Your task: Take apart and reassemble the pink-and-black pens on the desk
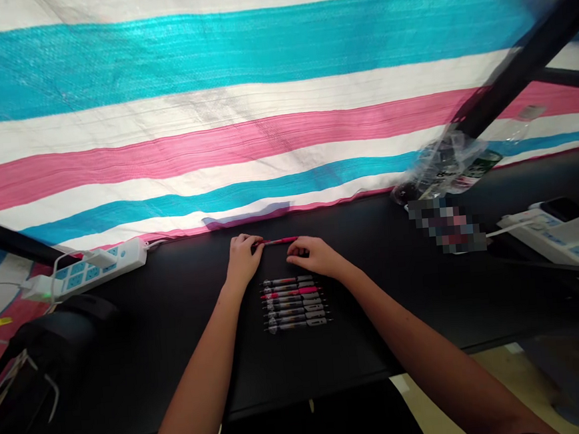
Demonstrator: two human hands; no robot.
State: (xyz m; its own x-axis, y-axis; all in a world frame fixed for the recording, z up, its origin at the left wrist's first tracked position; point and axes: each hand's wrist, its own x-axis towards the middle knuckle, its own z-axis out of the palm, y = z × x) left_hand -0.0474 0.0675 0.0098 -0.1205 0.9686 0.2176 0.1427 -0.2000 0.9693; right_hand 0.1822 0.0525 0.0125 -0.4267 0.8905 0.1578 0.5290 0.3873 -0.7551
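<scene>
Red pen [281, 241], one, lying crosswise between the two hands, above the black table's middle as seen from the head, toward the striped sheet. Left hand [245, 257]: thumb and fingertips pinching together at the pen's left end, leaving hardly any gap. Right hand [315, 255]: fingers curling loosely by the pen's right end, thumb standing apart below them with a gap showing; whether a fingertip is touching the pen cannot be told, the knuckles being in the way. Row of pens [286, 305], a close-set group, lying parallel on the black table [180, 359] between the forearms, nearer the person than the red pen; most are showing clear and dark barrels, and one pink-red pen [305, 290] is lying among them. Power strip, white with blue sockets [96, 271], resting at the left with plugs and cables sitting in it. Second power strip [564, 239], lying at the far right, a dark phone [564, 209] resting on it. Clear plastic bag [440, 158], crumpling against the sheet at the right. Striped sheet [236, 54], blue, white and pink, hanging behind everything.
</scene>
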